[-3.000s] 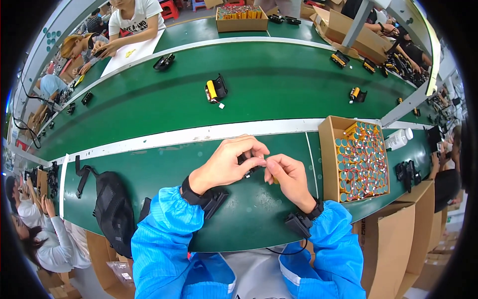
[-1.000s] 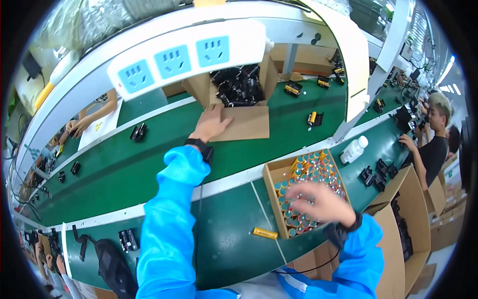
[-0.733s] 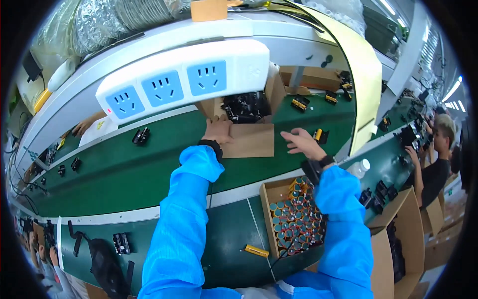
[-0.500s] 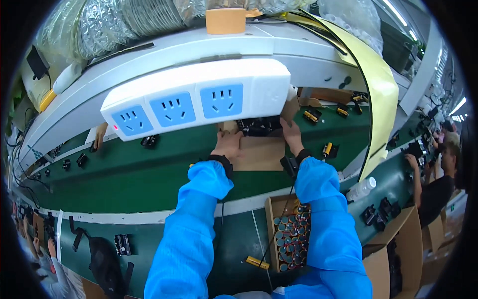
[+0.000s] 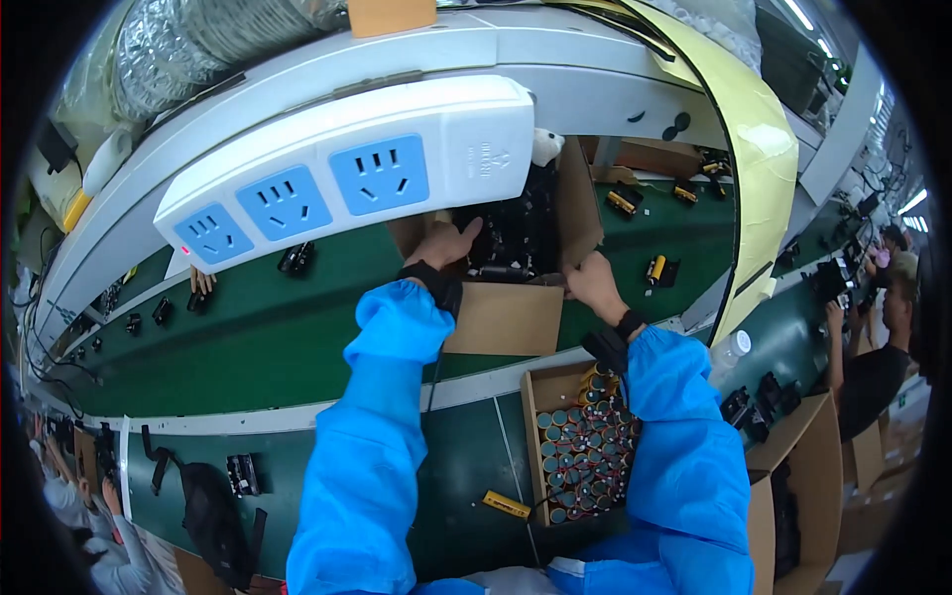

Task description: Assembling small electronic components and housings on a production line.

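My left hand (image 5: pixel 443 244) and right hand (image 5: pixel 595 285) sit at opposite sides of the carton (image 5: pixel 501 319), already open on the green belt (image 5: pixel 248 342) (black parts (image 5: pixel 521 223) inside), whether clamped I can't tell, a yellow battery (image 5: pixel 507 505) lying loose nearer me.

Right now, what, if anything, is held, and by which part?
Right hand: seemingly the open carton, by its near right corner. Left hand: grip cannot be told.

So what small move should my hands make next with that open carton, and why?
Perhaps ease the open carton of black parts nearer: your left hand is at its left side, your right hand at its near right corner, and the power strip hides part of it.
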`<state>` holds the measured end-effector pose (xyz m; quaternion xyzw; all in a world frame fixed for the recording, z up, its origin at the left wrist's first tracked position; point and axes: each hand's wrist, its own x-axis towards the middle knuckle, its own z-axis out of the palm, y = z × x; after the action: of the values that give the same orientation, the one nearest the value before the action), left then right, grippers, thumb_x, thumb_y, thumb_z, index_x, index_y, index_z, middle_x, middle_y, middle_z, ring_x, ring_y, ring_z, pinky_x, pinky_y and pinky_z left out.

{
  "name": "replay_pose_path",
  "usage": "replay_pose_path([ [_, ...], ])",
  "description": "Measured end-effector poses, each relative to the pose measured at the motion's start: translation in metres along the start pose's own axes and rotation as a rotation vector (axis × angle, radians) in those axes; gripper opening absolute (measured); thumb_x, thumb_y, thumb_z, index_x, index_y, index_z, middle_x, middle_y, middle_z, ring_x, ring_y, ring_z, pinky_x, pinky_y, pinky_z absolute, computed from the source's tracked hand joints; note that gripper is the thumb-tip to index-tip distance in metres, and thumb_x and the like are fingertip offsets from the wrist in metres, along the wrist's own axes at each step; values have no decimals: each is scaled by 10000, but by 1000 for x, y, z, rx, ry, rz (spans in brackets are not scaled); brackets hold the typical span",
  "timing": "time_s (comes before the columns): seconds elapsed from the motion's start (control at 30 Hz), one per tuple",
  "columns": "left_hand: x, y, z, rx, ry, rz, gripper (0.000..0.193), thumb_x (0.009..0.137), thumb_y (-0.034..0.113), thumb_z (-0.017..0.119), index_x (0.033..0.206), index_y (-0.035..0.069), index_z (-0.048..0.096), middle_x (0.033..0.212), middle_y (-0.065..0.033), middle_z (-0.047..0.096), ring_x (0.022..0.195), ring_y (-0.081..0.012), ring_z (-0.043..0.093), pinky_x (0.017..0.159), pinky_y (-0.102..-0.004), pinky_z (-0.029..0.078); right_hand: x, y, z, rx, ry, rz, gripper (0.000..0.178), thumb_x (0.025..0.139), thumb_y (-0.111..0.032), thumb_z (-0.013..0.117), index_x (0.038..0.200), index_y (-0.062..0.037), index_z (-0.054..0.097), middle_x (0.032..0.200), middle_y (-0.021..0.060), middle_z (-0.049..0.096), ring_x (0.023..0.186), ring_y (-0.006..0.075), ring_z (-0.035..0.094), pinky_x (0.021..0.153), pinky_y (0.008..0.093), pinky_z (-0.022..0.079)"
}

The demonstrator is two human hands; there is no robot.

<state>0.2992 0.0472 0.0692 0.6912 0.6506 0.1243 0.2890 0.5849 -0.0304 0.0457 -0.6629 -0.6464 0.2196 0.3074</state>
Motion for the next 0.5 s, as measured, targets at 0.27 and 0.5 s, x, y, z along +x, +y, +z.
replay_pose_path([
  [0.27, 75, -30, 90, -567, 335, 135, 741, 786, 525, 736, 1256, -32, 600, 1228, -142, 647, 1126, -261, 607, 948, -346, 465, -20, -18, -8, 0, -85, 22, 249, 856, -99, 543, 740, 107, 622, 647, 180, 665, 540, 248, 680, 520, 319, 557],
  [0.5, 21, 24, 53, -615, 85, 26, 782, 687, 428, 848, 1275, -23, 596, 1233, -119, 647, 1113, -257, 608, 972, -332, 456, -49, -107, -60, -482, -372, 38, 362, 912, -228, 552, 806, 108, 636, 758, 193, 689, 600, 210, 689, 598, 336, 567],
])
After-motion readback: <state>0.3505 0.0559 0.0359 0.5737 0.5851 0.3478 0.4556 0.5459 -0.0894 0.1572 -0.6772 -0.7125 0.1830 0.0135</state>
